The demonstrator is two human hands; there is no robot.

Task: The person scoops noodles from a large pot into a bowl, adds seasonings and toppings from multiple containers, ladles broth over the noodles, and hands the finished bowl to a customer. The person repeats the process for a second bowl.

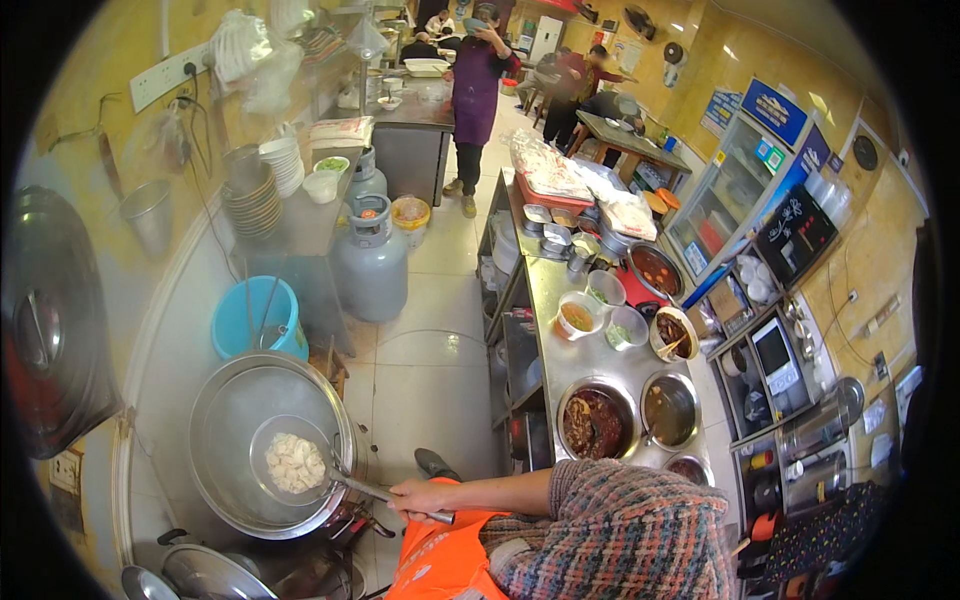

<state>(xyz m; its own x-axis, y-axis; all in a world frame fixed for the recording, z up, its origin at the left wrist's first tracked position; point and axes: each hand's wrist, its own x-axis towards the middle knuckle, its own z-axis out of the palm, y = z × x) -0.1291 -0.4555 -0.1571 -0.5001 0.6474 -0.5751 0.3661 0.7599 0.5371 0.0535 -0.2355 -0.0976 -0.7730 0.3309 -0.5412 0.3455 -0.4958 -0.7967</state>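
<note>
My right hand [421, 500] grips the metal handle of a strainer ladle near its end. The ladle's round basket [283, 422] hangs over a large steel pot [201, 450] and holds a heap of pale dumplings or wontons [295, 463]. Cloudy liquid or steam fills the pot; the exact level is hard to tell. My sleeve is checked, and an orange apron [442, 562] lies below the forearm. My left hand is out of view.
A blue bucket [225, 326] and grey gas cylinder [369, 262] stand beyond the pot. On the right, a steel counter [544, 281] bears sauce pots and plastic bowls [577, 315]. A person in a purple apron [476, 90] stands in the aisle, others farther back.
</note>
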